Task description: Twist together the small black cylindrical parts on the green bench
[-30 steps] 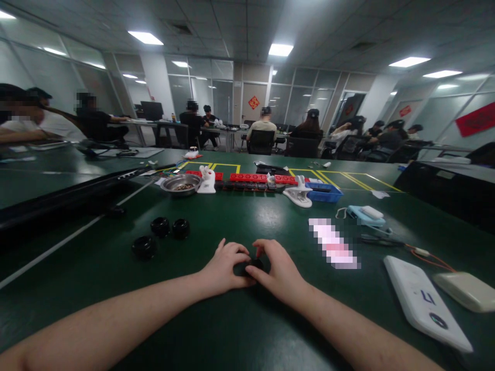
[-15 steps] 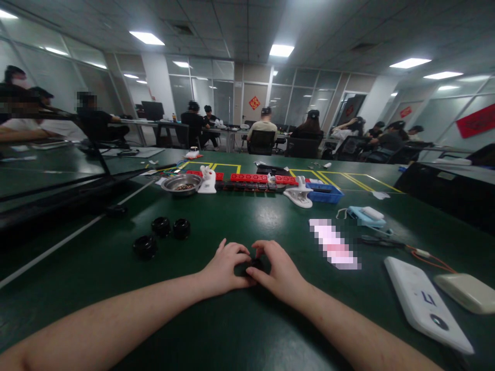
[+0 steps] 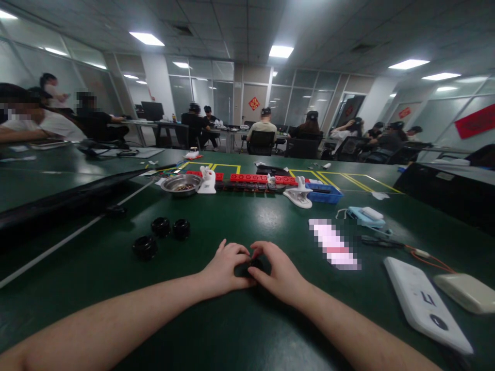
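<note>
A small black piece [image 3: 255,264] sits low between my two hands, partly covered by the fingers. From its left, my left hand [image 3: 227,265] curls round it with thumb and fingertips. My right hand [image 3: 279,270] closes on it from the right, thumb in front and index finger behind. Both hands are close to the green tabletop [image 3: 174,330], their fingertips nearly meeting. To the left of my hands stand three glossy black round parts: one nearer [image 3: 145,247], two behind it [image 3: 160,226] [image 3: 181,229].
Farther back are a metal bowl [image 3: 181,184], white clamps [image 3: 208,180] [image 3: 299,193], a red strip [image 3: 248,178] and a blue tray [image 3: 325,195]. On the right lie a blurred pink item [image 3: 334,245], a light blue device [image 3: 365,216] and a white device [image 3: 427,304]. People sit beyond.
My hands have barely moved; the right thumb has shifted slightly and more of the black piece shows. At the far left, a dark frame over the table has lowered, and a standing person shows behind.
</note>
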The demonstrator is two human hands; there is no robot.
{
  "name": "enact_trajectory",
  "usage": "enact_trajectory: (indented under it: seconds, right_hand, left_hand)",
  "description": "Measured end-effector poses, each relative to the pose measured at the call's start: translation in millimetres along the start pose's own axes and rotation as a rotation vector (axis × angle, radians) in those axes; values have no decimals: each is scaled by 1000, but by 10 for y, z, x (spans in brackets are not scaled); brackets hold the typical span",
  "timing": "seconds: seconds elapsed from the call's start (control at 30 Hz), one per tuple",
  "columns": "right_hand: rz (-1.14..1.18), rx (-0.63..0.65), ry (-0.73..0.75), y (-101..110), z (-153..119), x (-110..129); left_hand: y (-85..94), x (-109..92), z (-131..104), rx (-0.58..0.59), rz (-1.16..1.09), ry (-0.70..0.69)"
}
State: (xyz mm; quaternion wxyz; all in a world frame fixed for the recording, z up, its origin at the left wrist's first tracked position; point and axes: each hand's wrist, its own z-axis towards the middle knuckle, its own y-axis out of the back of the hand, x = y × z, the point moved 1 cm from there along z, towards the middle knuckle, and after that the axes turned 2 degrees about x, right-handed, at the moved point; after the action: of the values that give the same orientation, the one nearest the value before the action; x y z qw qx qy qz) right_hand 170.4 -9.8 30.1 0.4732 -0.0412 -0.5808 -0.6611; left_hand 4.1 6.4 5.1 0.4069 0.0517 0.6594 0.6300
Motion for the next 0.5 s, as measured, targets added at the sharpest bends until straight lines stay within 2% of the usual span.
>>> enact_trajectory:
  seconds: [0.1, 0.17, 0.33, 0.4, 0.5]
  right_hand:
    - [91, 64, 88, 9, -22, 42]
    - [91, 57, 106, 9, -28, 52]
    - [-33, -68, -15, -2, 7, -14]
    - [-35, -38, -43, 1, 14, -21]
    - [39, 54, 20, 14, 0, 24]
  left_hand:
    - [-8, 12, 4, -3, 6, 2]
    - [-9, 16, 3, -6, 11, 2]
    - [4, -2, -3, -4, 10, -9]
    - [8, -11, 0, -1, 11, -4]
    - [10, -16, 7, 7, 10, 7]
